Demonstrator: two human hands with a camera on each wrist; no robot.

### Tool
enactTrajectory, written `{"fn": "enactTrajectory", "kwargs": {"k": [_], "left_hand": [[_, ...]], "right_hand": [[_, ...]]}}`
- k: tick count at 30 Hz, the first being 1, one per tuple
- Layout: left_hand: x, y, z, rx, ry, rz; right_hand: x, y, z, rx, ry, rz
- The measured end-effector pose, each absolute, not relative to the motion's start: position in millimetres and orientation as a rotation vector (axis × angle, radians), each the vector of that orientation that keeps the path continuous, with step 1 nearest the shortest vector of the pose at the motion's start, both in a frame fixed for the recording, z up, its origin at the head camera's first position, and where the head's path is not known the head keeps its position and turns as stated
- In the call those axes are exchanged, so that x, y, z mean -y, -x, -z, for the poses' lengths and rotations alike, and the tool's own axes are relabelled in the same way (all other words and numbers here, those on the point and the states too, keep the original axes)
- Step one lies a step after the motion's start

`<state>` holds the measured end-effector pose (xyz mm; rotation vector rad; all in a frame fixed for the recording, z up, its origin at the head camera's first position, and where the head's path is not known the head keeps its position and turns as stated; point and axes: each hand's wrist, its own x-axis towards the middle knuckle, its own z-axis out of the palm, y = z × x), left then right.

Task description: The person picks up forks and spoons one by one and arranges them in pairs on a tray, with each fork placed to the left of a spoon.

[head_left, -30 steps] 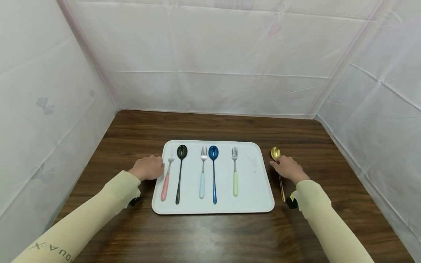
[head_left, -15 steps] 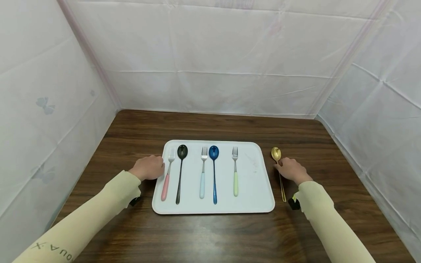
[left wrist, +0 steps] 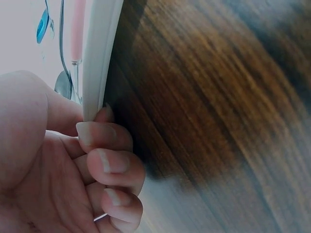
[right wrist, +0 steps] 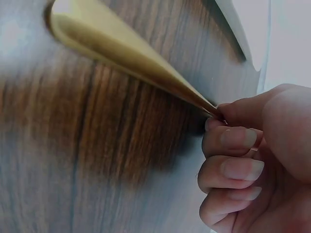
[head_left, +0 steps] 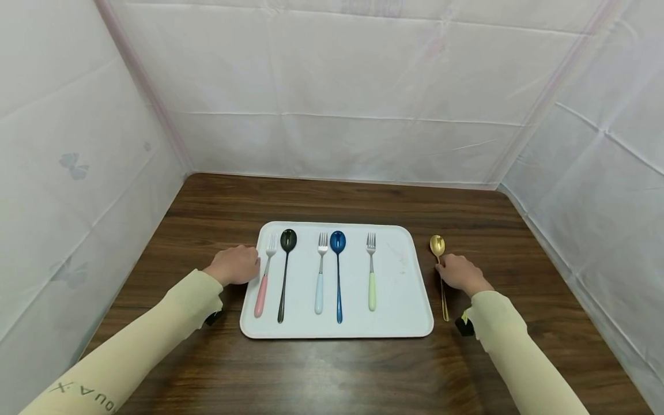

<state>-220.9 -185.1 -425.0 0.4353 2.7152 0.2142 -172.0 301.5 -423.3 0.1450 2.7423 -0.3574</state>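
Note:
A white tray (head_left: 399, 300) lies on the wooden table, and my left hand (head_left: 236, 265) pinches its left rim between thumb and curled fingers. In the left wrist view the thumb sits inside the tray edge (left wrist: 99, 53). Right of the tray, my right hand (head_left: 460, 273) pinches the handle of a gold spoon (head_left: 437, 245); the right wrist view shows thumb and index finger on the gold handle (right wrist: 126, 48). On the tray, from left, are a pink-handled fork (head_left: 261, 294), a black spoon (head_left: 284, 276), a light-blue-handled fork (head_left: 319, 291), a blue spoon (head_left: 338, 276) and a green-handled fork (head_left: 372, 288).
The dark wooden table (head_left: 321, 374) extends around the tray on every side. White plastic sheeting (head_left: 332, 144) rises behind the table and along both sides. Bare tray surface lies right of the green-handled fork.
My right hand has shifted slightly right and toward me along the gold spoon, which has moved a little. The left hand keeps its hold on the tray rim.

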Motion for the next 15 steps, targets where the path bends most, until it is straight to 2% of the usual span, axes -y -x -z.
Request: {"fn": "enactTrajectory", "kwargs": {"k": [15], "left_hand": [[184.5,220.4,428.1,-2.732,-0.457,-0.221]], "right_hand": [[-293.1,171.2,418.4,-2.791,-0.109,0.355]]}}
